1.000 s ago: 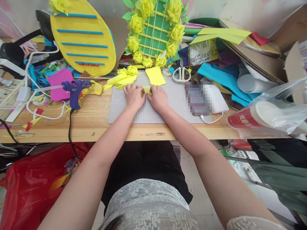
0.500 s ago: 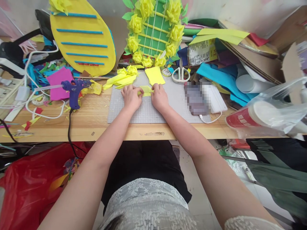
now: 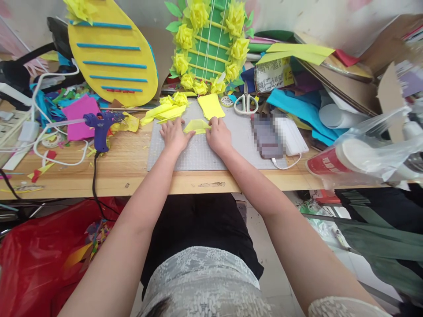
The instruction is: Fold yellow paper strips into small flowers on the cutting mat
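A folded piece of yellow crepe paper (image 3: pixel 197 126) lies on the grey cutting mat (image 3: pixel 198 154), between my two hands. My left hand (image 3: pixel 175 136) rests at its left end with thumb and fingers spread apart, the thumb close to the paper's lower edge. At the right end, my right hand (image 3: pixel 219 135) has its fingers closed on the paper's corner. Just behind is a stack of yellow paper squares (image 3: pixel 211 106). Twisted yellow paper pieces (image 3: pixel 165 110) lie beyond my left hand.
Scissors (image 3: pixel 246 103) and a tape roll (image 3: pixel 227 101) lie behind the mat. A phone (image 3: pixel 267 136) and a white power bank (image 3: pixel 295 136) sit right. A purple glue gun (image 3: pixel 102 130) stands left. Behind are a yellow striped panel (image 3: pixel 112 55) and a flower-edged green panel (image 3: pixel 211 48).
My left hand has shifted left and its fingers have spread from a pinch, showing more of the yellow paper. My right hand stays at the paper's right end. The view has shifted slightly.
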Motion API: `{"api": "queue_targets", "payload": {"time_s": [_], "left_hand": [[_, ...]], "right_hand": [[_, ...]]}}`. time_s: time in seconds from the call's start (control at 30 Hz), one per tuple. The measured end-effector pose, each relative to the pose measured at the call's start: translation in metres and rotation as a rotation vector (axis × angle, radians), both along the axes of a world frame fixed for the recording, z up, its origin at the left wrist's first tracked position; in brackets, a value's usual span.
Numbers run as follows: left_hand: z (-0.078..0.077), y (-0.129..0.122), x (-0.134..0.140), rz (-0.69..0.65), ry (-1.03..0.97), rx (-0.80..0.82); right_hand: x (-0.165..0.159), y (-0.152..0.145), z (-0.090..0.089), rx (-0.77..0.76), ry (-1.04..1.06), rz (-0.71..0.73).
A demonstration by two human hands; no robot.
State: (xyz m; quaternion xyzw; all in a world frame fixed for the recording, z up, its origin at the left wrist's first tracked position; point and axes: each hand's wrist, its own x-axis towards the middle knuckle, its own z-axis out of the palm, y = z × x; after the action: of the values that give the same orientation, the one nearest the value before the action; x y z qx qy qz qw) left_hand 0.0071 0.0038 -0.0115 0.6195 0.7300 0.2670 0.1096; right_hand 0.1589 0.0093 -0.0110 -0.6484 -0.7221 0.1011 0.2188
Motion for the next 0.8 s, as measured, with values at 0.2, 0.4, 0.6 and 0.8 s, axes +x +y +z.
{"api": "queue_targets", "payload": {"time_s": [0.2, 0.4, 0.6, 0.8], "left_hand": [[0.008, -0.004, 0.002, -0.135, -0.023, 0.035], [0.008, 0.006, 0.005, -0.173, -0.239, 0.062], [0.009, 0.009, 0.010, -0.199, -0.200, 0.051], [0.010, 0.012, 0.018, -0.289, -0.204, -0.006]], "right_hand": [[0.003, 0.000, 0.000, 0.002, 0.100, -0.017], [0.015, 0.013, -0.008, 0.055, 0.395, -0.079], [0.022, 0.026, -0.012, 0.072, 0.569, -0.126], [0.029, 0.031, -0.018, 0.081, 0.515, -0.114]]}}
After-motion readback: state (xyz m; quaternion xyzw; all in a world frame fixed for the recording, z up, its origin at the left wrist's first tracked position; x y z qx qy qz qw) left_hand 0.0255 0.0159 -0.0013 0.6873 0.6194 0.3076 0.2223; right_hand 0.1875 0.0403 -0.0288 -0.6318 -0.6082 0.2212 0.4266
